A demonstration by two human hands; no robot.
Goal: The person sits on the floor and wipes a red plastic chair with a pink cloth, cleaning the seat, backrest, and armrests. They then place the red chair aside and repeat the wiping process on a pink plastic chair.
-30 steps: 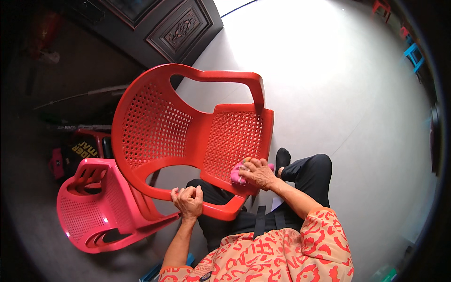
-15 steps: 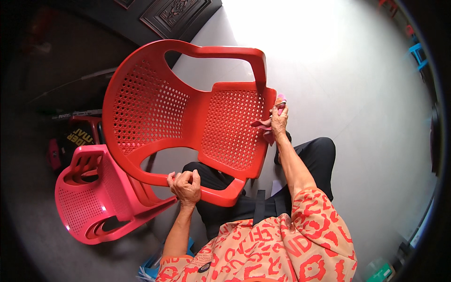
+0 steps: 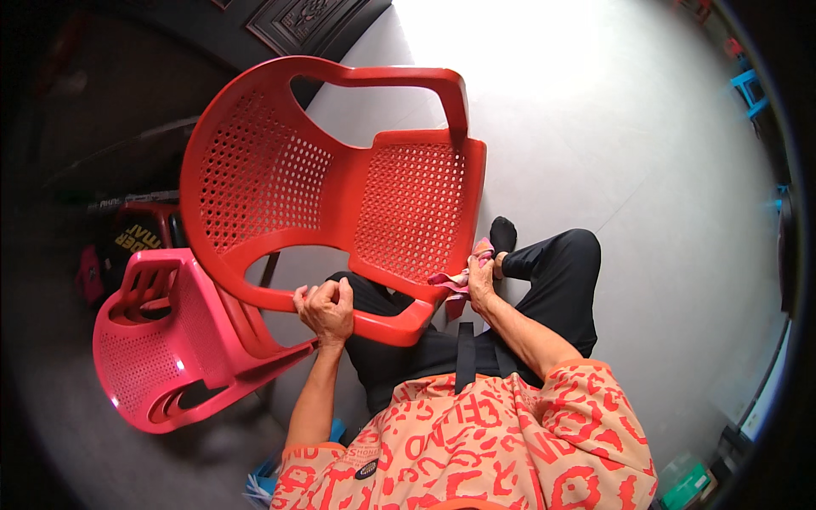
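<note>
A red plastic armchair [image 3: 340, 187] with a perforated seat and back is tilted in front of me over my lap. My left hand [image 3: 325, 310] grips its near armrest from above. My right hand [image 3: 478, 279] holds a pink cloth [image 3: 455, 285] against the front edge of the seat, just by my knee. My black trousers and a black sock show under the chair.
A pinker plastic chair [image 3: 161, 348] lies on its side at my left, touching the red one. Dark carved furniture [image 3: 297, 21] stands at the top. Pale tiled floor [image 3: 595, 127] spreads to the right, with a blue stool [image 3: 748, 85] far off.
My right hand with the cloth slid from the seat's right side down to its front edge. The chair rose and tipped nearer to me. My left hand kept its hold.
</note>
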